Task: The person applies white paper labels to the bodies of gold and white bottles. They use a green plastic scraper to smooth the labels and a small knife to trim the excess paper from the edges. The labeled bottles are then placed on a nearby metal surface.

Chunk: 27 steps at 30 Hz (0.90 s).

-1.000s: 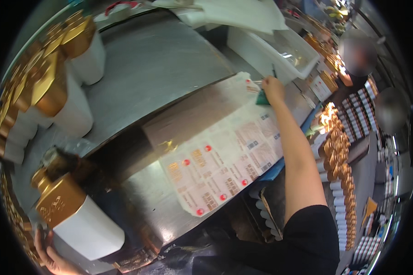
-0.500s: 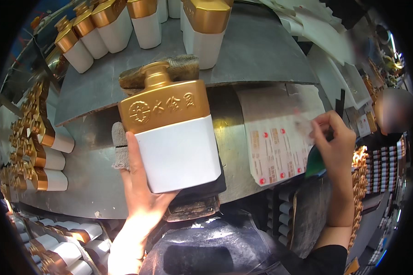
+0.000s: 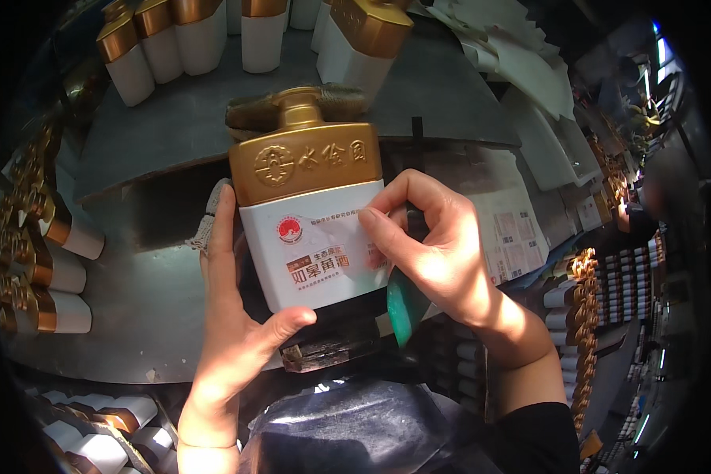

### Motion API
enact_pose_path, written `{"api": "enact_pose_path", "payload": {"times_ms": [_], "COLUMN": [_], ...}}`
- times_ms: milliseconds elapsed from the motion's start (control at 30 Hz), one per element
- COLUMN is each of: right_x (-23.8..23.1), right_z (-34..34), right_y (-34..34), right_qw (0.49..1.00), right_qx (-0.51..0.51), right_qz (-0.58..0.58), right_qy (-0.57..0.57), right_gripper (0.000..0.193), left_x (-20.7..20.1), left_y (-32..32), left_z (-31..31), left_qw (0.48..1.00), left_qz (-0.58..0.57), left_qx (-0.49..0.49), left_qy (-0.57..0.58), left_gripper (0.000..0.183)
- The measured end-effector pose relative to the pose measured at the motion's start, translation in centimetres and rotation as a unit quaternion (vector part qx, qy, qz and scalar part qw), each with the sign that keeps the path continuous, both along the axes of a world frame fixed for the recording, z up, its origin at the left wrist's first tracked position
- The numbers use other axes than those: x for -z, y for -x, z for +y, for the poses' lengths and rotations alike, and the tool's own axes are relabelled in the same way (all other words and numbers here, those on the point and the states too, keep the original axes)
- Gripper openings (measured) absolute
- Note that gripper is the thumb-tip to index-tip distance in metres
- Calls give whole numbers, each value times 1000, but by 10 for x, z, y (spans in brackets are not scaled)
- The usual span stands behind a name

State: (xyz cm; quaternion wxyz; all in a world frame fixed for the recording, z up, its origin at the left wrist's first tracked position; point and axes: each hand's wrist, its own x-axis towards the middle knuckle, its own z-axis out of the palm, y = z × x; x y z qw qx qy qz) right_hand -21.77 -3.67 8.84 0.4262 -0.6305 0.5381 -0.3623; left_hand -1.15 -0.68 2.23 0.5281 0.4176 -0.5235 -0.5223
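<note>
A flat-sided bottle (image 3: 308, 183) with a gold shoulder and neck and a white body leans back in front of me. My left hand (image 3: 233, 316) cradles it, fingers along its left side and thumb near the lower edge. On the white face lies a clear label (image 3: 317, 257) with a round red emblem and printed lines. My right hand (image 3: 434, 249) pinches the label's right end between thumb and fingers. Tucked in that same hand, a green flat blade (image 3: 404, 310), like a scraper, hangs below the palm. Grey cloth wraps some left fingertips.
Label sheets (image 3: 517, 229) lie on the metal table to the right. A rough wooden block (image 3: 253, 114) sits behind the bottle. Gold-and-white bottles stand on the raised grey board (image 3: 434, 95) and at the left. More bottles fill racks at lower left and right.
My right hand has come left from the label sheets to the bottle's front, bringing a label and the green blade. The white face, plain before, now carries the label.
</note>
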Motion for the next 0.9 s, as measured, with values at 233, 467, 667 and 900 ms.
{"api": "enact_pose_path", "payload": {"times_ms": [233,467,667,900], "right_x": [1,11,17,32], "right_z": [1,1,-1,49], "right_y": [10,13,15,31], "right_qw": [989,995,993,957], "right_qx": [42,-13,-10,-45], "right_qz": [128,95,111,140], "right_qy": [60,28,43,251], "right_gripper": [49,74,74,36], "left_x": [1,0,-2,-13], "left_y": [8,-1,-4,-5], "left_z": [-13,-13,-6,-1], "left_qw": [988,969,941,975], "left_qz": [-101,-156,-298,-208], "left_qx": [-77,-91,-51,-20], "left_qy": [90,171,150,70], "left_gripper": [97,70,37,38]}}
